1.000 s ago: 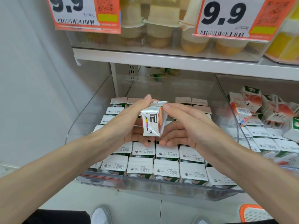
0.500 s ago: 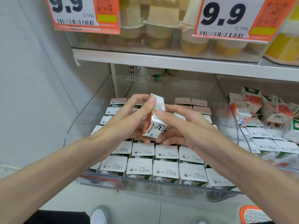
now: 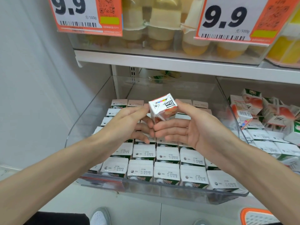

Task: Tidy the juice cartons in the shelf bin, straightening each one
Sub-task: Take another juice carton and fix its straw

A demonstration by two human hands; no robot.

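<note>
– One juice carton [image 3: 162, 108] is seen in the head view, held clear above the packed rows [image 3: 167, 172] in the shelf bin [image 3: 162, 190]. How is it gripped?
– It is pinched from both sides. The left hand [image 3: 128, 125] is set against its left edge, with the lower fingers [image 3: 142, 127] curled beneath. The right hand [image 3: 191, 129] has its thumb laid on the right face and its fingers [image 3: 168, 129] tucked under. Neither hand is spread wide; both are closed round the carton.
– How is the carton lying?
– Tilted, with a folded end and its printed colour bar turned toward the camera. The rows below show flat tops with date stamps.
– What is called for, then?
– Judged from that, the carton should be turned until its stamped top faces up like the others, then lowered straight into a gap. A gap is probably hidden under the hands, though this cannot be confirmed. The corners should be supported rather than squeezed, since thin card is likely to dent, and neighbours should not be knocked askew.
– And the bin to the right [image 3: 266, 120]?
– Cartons are jumbled there; it appears untidied.
</note>
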